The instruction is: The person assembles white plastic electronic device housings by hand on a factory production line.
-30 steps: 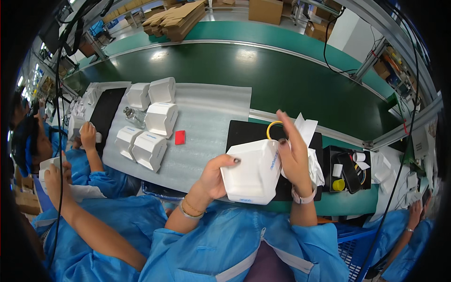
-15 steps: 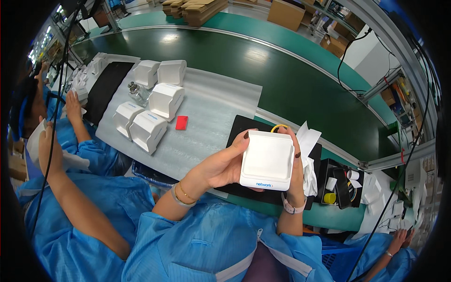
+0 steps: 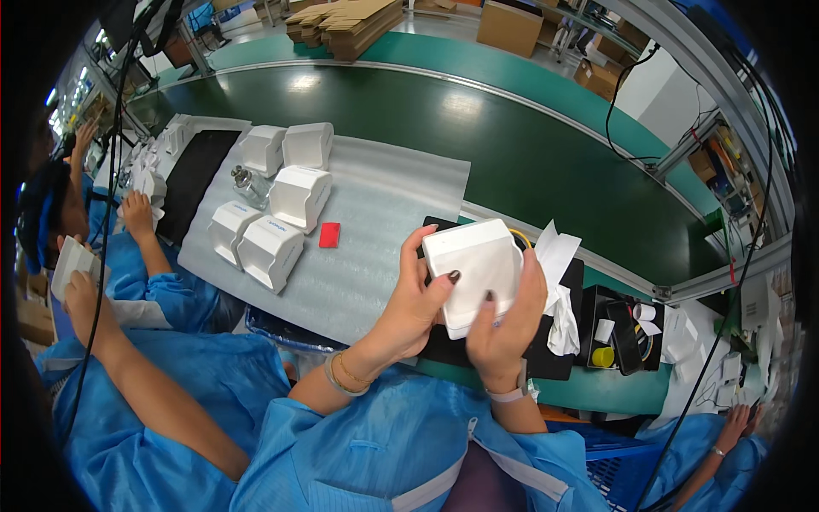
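A white plastic housing (image 3: 465, 247) is held tilted in front of me between both hands. My left hand (image 3: 418, 299) grips its left edge, thumb lying across the lower face. On the other side, my right hand (image 3: 512, 328) is closed round the right edge, its fingertips against the same face. Behind the housing a thin yellow loop (image 3: 519, 239) pokes out, mostly hidden. Below lies a black mat (image 3: 546, 363), partly covered by my hands. A crumpled white cloth or glove (image 3: 563, 324) rests on the mat, just right of my right hand.
On a pale sheet (image 3: 375, 196) at left stand several white housings (image 3: 271, 247), a glass bottle with a metal top (image 3: 250, 186) and a red square (image 3: 329, 235). A black box (image 3: 627, 337) of small items is at right. Co-workers sit on both sides; a hand (image 3: 85, 303) works at left.
Between my hands the white housing has been turned over: its recessed, printed face no longer shows and a smooth face does. My fingers have shifted along its edges.
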### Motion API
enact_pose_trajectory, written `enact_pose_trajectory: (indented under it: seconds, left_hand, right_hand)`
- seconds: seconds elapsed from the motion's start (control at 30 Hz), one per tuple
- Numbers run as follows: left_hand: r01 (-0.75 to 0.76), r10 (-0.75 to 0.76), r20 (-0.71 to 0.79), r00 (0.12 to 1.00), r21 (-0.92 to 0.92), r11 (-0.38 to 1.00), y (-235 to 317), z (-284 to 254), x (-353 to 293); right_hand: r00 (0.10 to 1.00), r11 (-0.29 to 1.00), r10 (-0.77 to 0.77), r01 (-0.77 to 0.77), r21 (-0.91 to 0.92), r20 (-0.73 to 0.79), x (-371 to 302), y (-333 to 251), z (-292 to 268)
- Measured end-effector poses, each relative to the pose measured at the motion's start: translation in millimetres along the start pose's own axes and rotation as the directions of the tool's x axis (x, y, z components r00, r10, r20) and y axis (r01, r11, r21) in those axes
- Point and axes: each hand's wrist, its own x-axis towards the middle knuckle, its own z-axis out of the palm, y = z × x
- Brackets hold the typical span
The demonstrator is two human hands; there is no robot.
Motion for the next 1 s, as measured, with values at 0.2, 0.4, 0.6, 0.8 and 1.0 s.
enact_pose_trajectory:
  seconds: [0.2,0.4,0.6,0.8,1.0]
  left_hand:
    - [-0.062,0.082,0.105,0.991,-0.183,0.981,-7.9,-26.6,4.5]
    - [-0.118,0.099,0.209,0.973,0.081,0.990,5.6,-33.4,5.7]
    - [-0.083,0.082,0.153,0.985,0.001,0.997,-22.1,-32.2,3.5]
    - [0.200,-0.098,0.322,0.942,-0.301,0.933,-22.3,-37.5,3.7]
    - [0.194,0.035,0.530,0.847,-0.371,0.908,-27.7,-36.8,4.3]
  right_hand:
    - [0.872,0.591,0.429,-0.468,0.657,0.236,0.5,45.7,-9.4]
    - [0.884,0.344,0.335,-0.436,0.831,0.326,-8.1,16.5,2.1]
    - [0.973,0.960,-0.220,0.201,0.197,0.076,-3.1,-19.6,-5.0]
    - [0.984,0.960,-0.134,0.101,0.261,0.113,7.6,-9.0,-45.3]
    - [0.950,0.858,-0.035,-0.131,0.497,0.311,7.0,-3.2,-39.3]
